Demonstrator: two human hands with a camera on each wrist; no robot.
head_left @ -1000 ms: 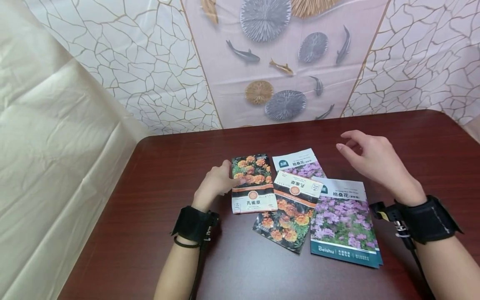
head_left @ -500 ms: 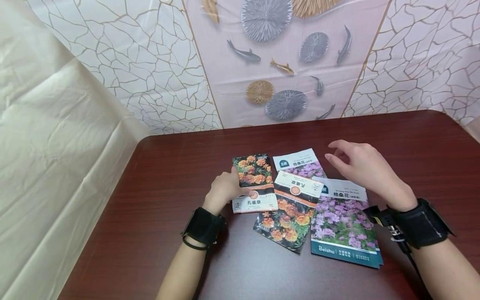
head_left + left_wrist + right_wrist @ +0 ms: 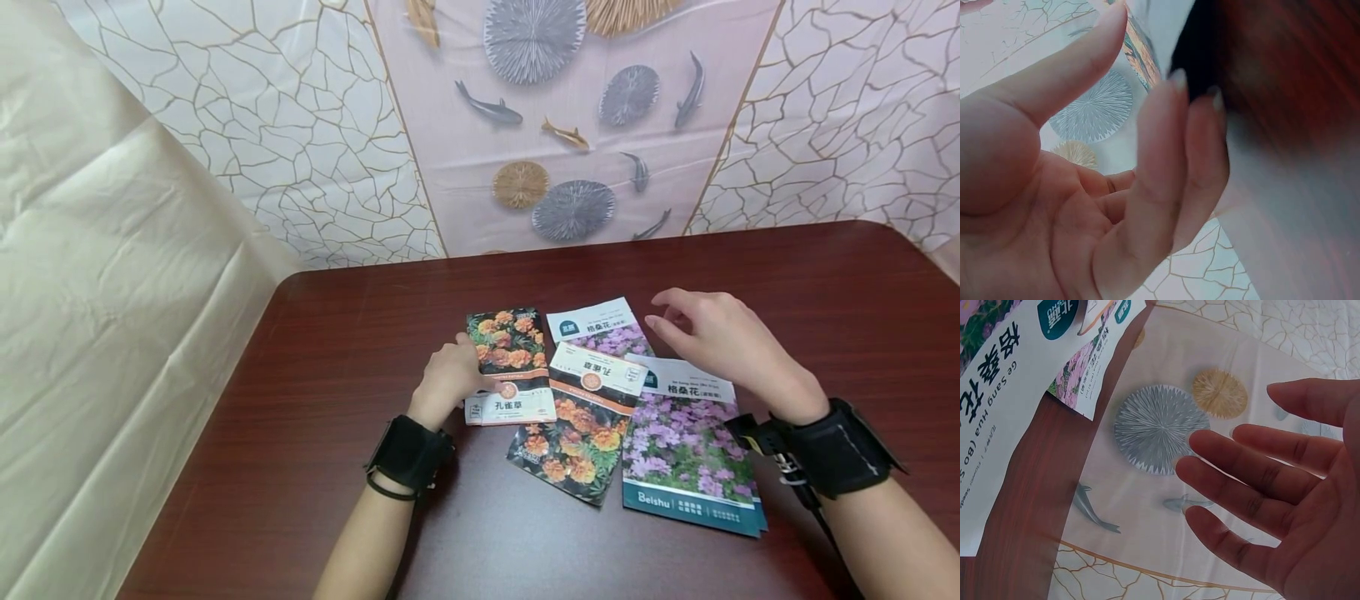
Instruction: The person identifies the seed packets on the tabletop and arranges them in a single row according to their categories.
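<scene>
Near the middle of the head view, the left hand lies over the leftmost flat, glossy, black-and-white packet with orange flowers; whether it pinches can't be told. The loose right hand holds nothing. Grabbing seems the step; lifting would need a firm pinch.

On the table, the left packet is laid partly over the middle packet, by which the rear packet and the right packet's far left corner are overlapped; beneath the latter, another packet is tucked. The left hand is placed at the left packet's left side, the right hand near the right packet's far end.
</scene>
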